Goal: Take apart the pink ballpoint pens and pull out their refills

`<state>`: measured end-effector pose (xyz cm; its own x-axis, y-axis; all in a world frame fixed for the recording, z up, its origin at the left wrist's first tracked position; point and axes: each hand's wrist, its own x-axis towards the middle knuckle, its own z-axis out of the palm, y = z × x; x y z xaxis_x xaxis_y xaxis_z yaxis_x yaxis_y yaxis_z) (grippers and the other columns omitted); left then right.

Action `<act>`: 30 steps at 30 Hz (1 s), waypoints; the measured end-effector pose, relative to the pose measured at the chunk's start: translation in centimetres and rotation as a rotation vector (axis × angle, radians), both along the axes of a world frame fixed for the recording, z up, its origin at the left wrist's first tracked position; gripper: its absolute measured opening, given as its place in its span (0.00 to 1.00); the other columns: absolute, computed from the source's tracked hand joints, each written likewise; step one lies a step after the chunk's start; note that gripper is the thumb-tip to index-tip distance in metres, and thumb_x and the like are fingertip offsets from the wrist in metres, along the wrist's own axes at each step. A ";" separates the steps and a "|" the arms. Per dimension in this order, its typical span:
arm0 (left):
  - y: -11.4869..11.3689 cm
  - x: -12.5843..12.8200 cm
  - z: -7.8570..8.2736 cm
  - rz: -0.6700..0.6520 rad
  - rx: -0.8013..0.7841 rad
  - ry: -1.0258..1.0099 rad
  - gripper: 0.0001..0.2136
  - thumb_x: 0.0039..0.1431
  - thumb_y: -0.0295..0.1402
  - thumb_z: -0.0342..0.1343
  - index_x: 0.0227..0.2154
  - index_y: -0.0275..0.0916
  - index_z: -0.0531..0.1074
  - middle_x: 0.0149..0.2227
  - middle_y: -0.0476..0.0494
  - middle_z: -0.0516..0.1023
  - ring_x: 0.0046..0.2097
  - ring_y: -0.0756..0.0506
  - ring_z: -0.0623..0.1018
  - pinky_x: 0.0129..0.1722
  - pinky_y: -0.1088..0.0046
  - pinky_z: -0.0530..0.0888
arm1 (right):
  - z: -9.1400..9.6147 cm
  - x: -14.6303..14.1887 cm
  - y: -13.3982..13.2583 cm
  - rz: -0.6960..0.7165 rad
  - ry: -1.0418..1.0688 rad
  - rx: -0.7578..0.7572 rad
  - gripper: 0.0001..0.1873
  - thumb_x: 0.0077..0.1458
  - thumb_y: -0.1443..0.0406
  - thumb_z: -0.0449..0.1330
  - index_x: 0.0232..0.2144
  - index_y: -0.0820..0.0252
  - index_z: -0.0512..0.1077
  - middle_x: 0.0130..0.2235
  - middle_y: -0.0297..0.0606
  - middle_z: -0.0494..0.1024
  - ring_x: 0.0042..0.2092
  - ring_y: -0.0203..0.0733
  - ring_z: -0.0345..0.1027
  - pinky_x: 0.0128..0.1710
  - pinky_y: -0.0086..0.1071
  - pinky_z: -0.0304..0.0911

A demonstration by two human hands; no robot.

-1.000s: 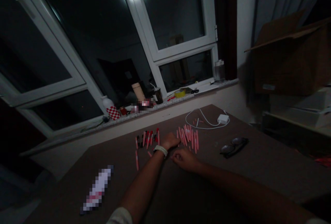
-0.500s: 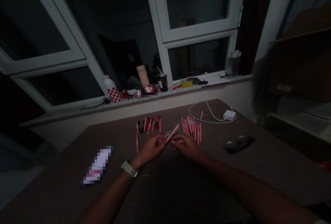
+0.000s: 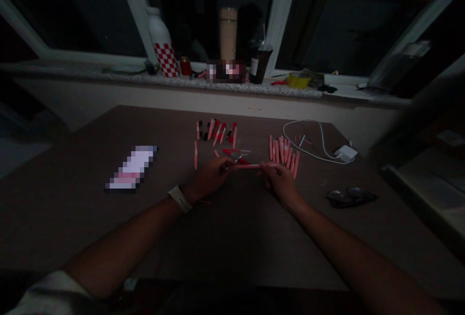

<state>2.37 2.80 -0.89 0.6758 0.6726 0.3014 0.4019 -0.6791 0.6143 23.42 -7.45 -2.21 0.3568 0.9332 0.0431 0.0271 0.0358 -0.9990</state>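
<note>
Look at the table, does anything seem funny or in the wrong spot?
Yes: one pink pen lies by itself beside the left bunch of pens. The others sit close together, so it looks as if it slid away from the group.

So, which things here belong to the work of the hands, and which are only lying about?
In the work: the left hand, the right hand, the pink pen between them, the loose red pen parts, the two pen groups.

Lying about: the glasses, the white charger, the yellow tape roll.
</note>
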 end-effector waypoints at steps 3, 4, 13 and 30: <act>0.2 0.0 -0.3 0.050 -0.035 -0.014 0.16 0.65 0.46 0.51 0.38 0.37 0.73 0.31 0.48 0.74 0.32 0.47 0.72 0.33 0.73 0.67 | 0.0 0.2 -0.1 -0.010 -0.014 0.003 0.25 0.55 0.45 0.61 0.25 0.61 0.73 0.14 0.26 0.61 0.17 0.30 0.52 0.17 0.26 0.44; 0.3 0.1 -0.3 0.052 -0.032 -0.015 0.16 0.66 0.46 0.51 0.37 0.36 0.72 0.30 0.48 0.73 0.32 0.48 0.71 0.33 0.73 0.66 | 0.0 0.2 -0.2 -0.016 -0.014 0.004 0.26 0.55 0.44 0.60 0.24 0.61 0.73 0.14 0.27 0.61 0.17 0.30 0.52 0.17 0.27 0.44; 0.2 0.2 0.1 -0.097 -0.019 -0.003 0.12 0.70 0.38 0.44 0.36 0.37 0.68 0.33 0.48 0.72 0.35 0.47 0.71 0.36 0.72 0.66 | -0.4 0.5 0.0 -0.028 0.009 -0.002 0.28 0.55 0.43 0.60 0.21 0.61 0.72 0.16 0.30 0.65 0.18 0.31 0.53 0.18 0.27 0.44; 0.0 -0.4 0.6 -0.025 -0.252 -0.074 0.20 0.68 0.44 0.42 0.25 0.37 0.65 0.24 0.52 0.64 0.29 0.49 0.66 0.30 0.73 0.61 | -0.3 0.4 -0.2 0.129 -0.011 0.128 0.18 0.55 0.49 0.63 0.32 0.59 0.76 0.23 0.31 0.73 0.19 0.31 0.55 0.19 0.28 0.46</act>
<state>1.95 2.84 -0.28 0.6759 0.7158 0.1755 0.3345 -0.5101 0.7924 23.79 -7.65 -2.49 0.2334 0.9579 0.1673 0.0250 0.1661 -0.9858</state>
